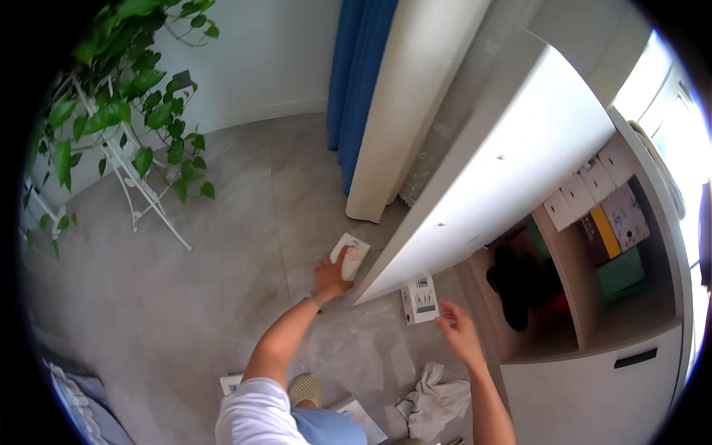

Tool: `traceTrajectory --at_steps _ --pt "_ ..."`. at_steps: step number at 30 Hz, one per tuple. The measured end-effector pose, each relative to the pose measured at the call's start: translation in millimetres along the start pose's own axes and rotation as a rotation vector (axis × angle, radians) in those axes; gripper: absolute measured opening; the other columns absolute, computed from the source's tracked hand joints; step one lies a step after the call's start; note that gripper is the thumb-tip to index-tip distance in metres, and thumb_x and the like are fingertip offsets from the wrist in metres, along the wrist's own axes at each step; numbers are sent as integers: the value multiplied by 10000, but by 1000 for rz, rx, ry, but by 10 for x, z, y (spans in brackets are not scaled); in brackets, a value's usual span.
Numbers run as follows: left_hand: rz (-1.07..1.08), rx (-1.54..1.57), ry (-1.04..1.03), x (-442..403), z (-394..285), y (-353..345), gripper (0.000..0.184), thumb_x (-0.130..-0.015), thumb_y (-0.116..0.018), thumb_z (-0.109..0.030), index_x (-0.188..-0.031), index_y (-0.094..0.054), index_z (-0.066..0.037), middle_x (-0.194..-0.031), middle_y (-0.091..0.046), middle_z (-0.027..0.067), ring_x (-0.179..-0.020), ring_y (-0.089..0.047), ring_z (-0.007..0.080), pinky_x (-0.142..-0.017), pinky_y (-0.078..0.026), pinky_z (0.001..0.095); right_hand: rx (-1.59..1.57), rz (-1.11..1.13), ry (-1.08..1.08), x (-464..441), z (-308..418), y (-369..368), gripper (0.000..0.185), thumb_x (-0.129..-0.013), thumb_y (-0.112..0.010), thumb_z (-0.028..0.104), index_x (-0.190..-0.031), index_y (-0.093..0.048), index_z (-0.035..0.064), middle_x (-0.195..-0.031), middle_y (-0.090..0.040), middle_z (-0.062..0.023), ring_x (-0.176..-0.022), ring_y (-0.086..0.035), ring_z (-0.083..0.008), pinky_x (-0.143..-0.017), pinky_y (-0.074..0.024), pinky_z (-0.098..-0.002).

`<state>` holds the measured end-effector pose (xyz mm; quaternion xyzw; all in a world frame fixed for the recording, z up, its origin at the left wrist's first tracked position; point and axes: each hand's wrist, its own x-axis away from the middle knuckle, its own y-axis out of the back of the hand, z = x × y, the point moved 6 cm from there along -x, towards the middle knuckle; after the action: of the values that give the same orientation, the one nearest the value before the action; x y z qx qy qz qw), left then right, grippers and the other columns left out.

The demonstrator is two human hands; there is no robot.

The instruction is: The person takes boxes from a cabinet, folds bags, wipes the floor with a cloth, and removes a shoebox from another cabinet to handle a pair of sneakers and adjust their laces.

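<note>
White rectangular box with pink markings (356, 254) is lying under the left hand (331, 279), near the white cabinet door (512, 174); whether its fingers are clamping it, I cannot tell. The right hand (461, 331), fingers parted, is hovering just beside a white black-printed carton (420, 302) on grey floor (215, 282).

Just left of the open cabinet door (512, 178), left hand (334, 279) on a white box (354, 254), fingers over its face. Beside the door's lower edge, a labelled box (421, 300) on the floor (200, 311); right hand (460, 334) at its corner, fingers loosely curled, contact hard to tell. Right of the door, shelved boxes (624, 216). Left of it, a blue curtain (362, 89) and, farther off, a leafy plant (117, 113). Below it, a crumpled cloth (434, 404).
</note>
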<state>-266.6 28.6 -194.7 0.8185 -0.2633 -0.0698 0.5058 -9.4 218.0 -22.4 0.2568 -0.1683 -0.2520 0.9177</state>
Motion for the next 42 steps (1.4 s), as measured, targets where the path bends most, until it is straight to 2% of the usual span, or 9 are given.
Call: traceTrajectory --at_steps 3,7,11,18,20,24,32,35,42 --pt "75 -29 55 600 381 166 1135 -632 -819 -337 -1534 -130 -296 -1269 -411 247 -1132 -483 462 -942 -438 514 68 -73 -17 -221 -797 -291 585 -808 -707 226 -1319 -522 8 -1241 -552 -213 -1167 -545 -317 -969 -440 -376" --pt "140 369 -85 1434 836 -26 1137 -626 -802 -236 -1533 -127 -115 -1438 -328 271 -1276 -412 426 -1067 -372 422 314 -177 -47 -414 -1191 -698 870 -755 -762 329 -1451 -339 25 -1384 -396 -286 -1301 -380 -426 -1051 -354 -473" --pt "353 801 72 2216 320 61 1102 -637 -776 -176 -1521 -131 -45 -1511 -265 246 -1389 -305 355 -1133 -279 378 543 -293 -113 -545 -1499 -930 990 -714 -779 330 -1499 -240 60 -1445 -284 -298 -1305 -328 -473 -1031 -355 -506" --pt "569 856 -158 2524 -219 -197 1106 -655 -775 -151 -1526 -100 -51 -1529 -227 245 -1432 -224 347 -1162 -215 392 150 -385 -72 -373 -1794 -459 827 -696 -779 285 -1411 -428 60 -1305 -473 -243 -1167 -479 -363 -992 -388 -437" --pt "599 815 -190 2530 -333 -187 1111 -651 -773 -143 -1529 -96 -71 -1525 -230 241 -1424 -237 352 -1156 -225 403 -335 -349 -138 -176 -1849 -270 669 -734 -761 304 -1311 -546 41 -1184 -554 -227 -1114 -508 -361 -967 -417 -415" --pt "685 848 -102 2540 -436 -329 1094 -658 -754 -123 -1530 -94 -82 -1499 -264 239 -1399 -275 352 -1142 -257 409 -200 -465 -157 118 -1876 -33 592 -768 -742 277 -1287 -573 48 -1205 -562 -234 -1132 -529 -355 -962 -441 -401" --pt "740 789 -128 2597 -649 -278 1078 -680 -753 -126 -1527 -89 -64 -1522 -235 231 -1422 -246 336 -1150 -245 392 653 -108 334 -14 -957 -767 832 -745 -666 79 -1491 -297 94 -1481 -335 -189 -1415 -275 -350 -1110 -240 -569" --pt "690 835 -198 2572 -531 -322 1094 -670 -760 -125 -1526 -82 -54 -1529 -224 227 -1429 -227 341 -1160 -221 395 644 25 525 -254 -975 -1155 897 -697 -662 31 -1498 -260 75 -1484 -333 -169 -1443 -226 -333 -1114 -207 -603" --pt "613 881 -146 2552 -412 -206 1136 -605 -737 -43 -1536 -86 -80 -1516 -252 171 -1407 -263 294 -1150 -236 381 401 160 243 27 -1361 -1240 1002 -597 -812 114 -1452 -290 76 -1365 -419 -167 -1293 -399 -369 -1078 -320 -530"
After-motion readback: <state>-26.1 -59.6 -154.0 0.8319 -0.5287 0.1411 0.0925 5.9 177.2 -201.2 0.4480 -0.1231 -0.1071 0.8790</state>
